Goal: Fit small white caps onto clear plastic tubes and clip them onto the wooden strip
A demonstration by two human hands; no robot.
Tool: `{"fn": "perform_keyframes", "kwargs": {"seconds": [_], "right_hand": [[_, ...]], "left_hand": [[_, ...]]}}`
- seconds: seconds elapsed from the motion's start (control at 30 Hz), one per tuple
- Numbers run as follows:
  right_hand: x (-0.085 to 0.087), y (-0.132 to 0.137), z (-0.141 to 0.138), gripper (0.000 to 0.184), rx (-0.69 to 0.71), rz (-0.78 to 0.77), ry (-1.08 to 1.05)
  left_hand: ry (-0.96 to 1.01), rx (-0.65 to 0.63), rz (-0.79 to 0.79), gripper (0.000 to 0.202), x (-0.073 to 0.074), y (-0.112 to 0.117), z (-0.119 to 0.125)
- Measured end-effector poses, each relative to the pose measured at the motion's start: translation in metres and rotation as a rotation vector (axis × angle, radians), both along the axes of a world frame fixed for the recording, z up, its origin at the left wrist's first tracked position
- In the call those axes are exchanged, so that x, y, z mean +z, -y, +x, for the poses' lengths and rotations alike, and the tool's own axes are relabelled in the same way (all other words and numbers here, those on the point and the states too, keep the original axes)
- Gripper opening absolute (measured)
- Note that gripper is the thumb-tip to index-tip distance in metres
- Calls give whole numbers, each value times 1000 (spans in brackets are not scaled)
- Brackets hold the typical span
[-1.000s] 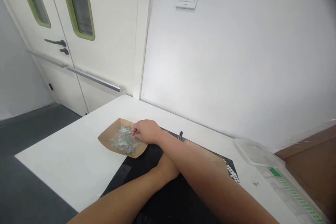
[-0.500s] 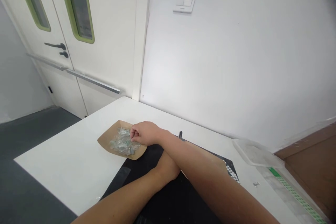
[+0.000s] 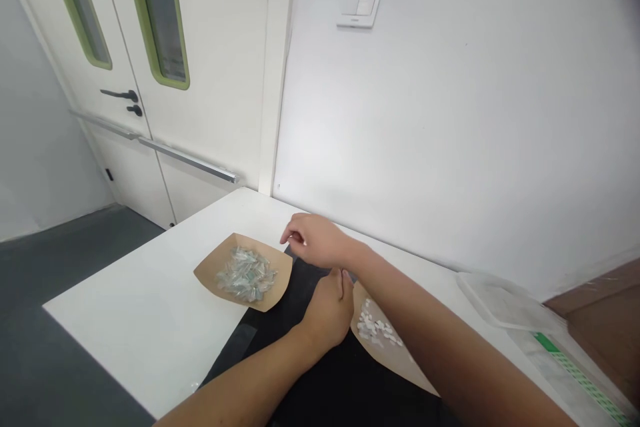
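My right hand (image 3: 316,241) hovers just right of a brown paper tray (image 3: 209,268) that holds a heap of small clear and green pieces (image 3: 245,273). Its fingertips are pinched together; what they grip is too small to make out. My left hand (image 3: 327,310) rests on a black mat (image 3: 280,340) under my right forearm. Its fingers are curled under and its thumb lies against the rim of a second brown paper tray (image 3: 400,363). That tray holds small white pieces (image 3: 375,329). Whatever the left hand holds is hidden.
The mat and trays lie on a white table (image 3: 135,320) against a white wall. A clear plastic container (image 3: 505,300) and a strip with green marks (image 3: 575,373) lie at the right. Double doors (image 3: 200,47) stand behind the table's left corner, over dark floor.
My right hand has lifted out of the tray of clear pieces and moved right, fingertips pinched. The second tray with white pieces has come into view beside my left hand.
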State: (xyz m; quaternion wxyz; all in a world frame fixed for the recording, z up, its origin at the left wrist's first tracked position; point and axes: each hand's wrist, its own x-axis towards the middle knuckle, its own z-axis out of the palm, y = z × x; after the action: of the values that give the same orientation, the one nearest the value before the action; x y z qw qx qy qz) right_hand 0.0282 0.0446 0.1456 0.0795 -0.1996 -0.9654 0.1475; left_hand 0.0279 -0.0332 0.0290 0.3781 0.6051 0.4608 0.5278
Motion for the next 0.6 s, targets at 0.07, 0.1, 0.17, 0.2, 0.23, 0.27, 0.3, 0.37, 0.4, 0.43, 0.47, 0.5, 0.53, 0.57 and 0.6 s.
{"fn": "perform_keyframes", "kwargs": {"seconds": [0.07, 0.1, 0.17, 0.2, 0.23, 0.27, 0.3, 0.37, 0.4, 0.43, 0.47, 0.5, 0.53, 0.57, 0.6], "right_hand": [[18, 0, 24, 27, -29, 15, -35], [26, 1, 37, 26, -44, 20, -52], [38, 4, 64, 23, -84, 5, -110], [42, 6, 78, 22, -113, -5, -134], [44, 9, 92, 21, -145, -11, -156], [45, 13, 106, 20, -179, -18, -171], [45, 17, 119, 19, -209, -27, -170], [41, 26, 143, 19, -268, -40, -161], [37, 30, 154, 21, -294, -43, -161], [31, 35, 165, 21, -319, -46, -160], [24, 39, 175, 22, -343, -46, -164], [17, 44, 186, 21, -369, -50, -170], [8, 48, 197, 20, -399, -52, -181], [-1, 53, 207, 20, -429, -62, -192], [-11, 58, 218, 19, -443, -86, -204]], "left_hand": [[-63, 98, -59, 35, 1, 1, 1], [-92, 129, -74, 35, 2, 1, 1], [-136, 151, -99, 35, 4, 3, 2], [-153, 151, -107, 36, 4, 3, 3], [-166, 150, -114, 37, 5, 4, 3], [-176, 148, -118, 37, 5, 4, 4], [-185, 147, -121, 38, 5, 4, 4], [-196, 145, -121, 38, 6, 4, 3], [-199, 145, -121, 39, 6, 3, 3], [-201, 146, -121, 39, 5, 3, 2], [-202, 148, -121, 39, 5, 3, 2], [-201, 150, -122, 40, 5, 2, 2], [-199, 150, -122, 40, 5, 2, 1], [-194, 150, -121, 41, 5, 2, 1], [-187, 146, -119, 42, 6, 3, 1]]}}
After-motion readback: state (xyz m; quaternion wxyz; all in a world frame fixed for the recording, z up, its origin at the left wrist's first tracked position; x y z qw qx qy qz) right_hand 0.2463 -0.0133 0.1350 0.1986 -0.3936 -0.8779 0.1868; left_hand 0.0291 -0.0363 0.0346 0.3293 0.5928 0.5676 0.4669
